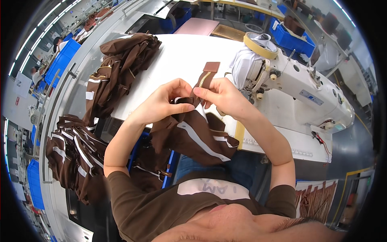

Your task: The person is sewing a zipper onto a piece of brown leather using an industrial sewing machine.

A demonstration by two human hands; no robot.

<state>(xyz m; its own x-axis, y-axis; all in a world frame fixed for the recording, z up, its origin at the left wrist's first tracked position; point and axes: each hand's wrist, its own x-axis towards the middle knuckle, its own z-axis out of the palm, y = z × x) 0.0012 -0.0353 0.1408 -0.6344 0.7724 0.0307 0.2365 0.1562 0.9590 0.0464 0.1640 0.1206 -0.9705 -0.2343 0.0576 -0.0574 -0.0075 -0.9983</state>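
Both my hands hold a brown fabric piece [189,139] with white strips, which hangs down over the table's front edge toward my lap. My left hand [167,103] pinches a folded edge of it between thumb and fingers. Close beside it, my right hand [219,97] grips the end of a brass-toothed zipper [204,79], thumb on top. A reddish-brown tab [212,67] sits at the zipper's far end, past my fingers. The fingertips nearly meet, and the fabric between them is partly hidden.
A white sewing machine [298,84] stands on the right, a yellow tape roll [260,45] on top. Brown fabric pieces [125,68] are heaped on the white table [169,60] at left, with another pile [76,153] lower down. A blue bin [171,169] is below the table edge.
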